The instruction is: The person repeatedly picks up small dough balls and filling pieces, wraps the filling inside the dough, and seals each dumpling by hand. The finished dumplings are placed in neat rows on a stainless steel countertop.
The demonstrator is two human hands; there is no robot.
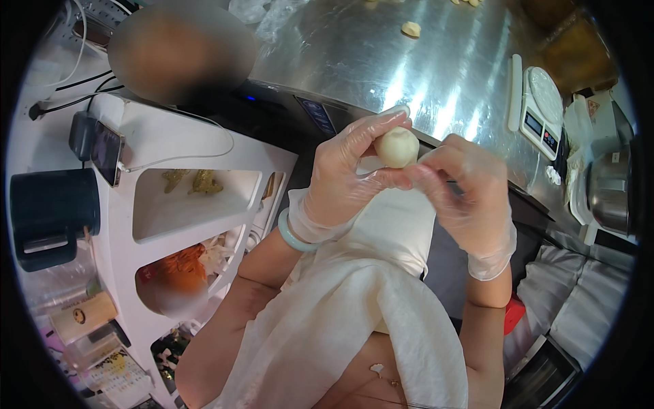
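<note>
A smooth, pale dough ball sits between the thumb and fingers of my left hand, which wears a clear plastic glove. A shallow dent shows on the ball's upper side. My right hand, also gloved, is bent beside it, its blurred fingertips at the ball's lower right edge, close to the left thumb. Whether those fingertips pinch any dough is unclear. Both hands are above my lap, at the near edge of the steel worktable. Farther back on the steel lies a small yellowish dough piece.
At the table's right are a digital kitchen scale, a white rod and a steel pot. On my left stands a white shelf unit with a plugged-in phone and a dark mug. A blurred patch covers the upper left.
</note>
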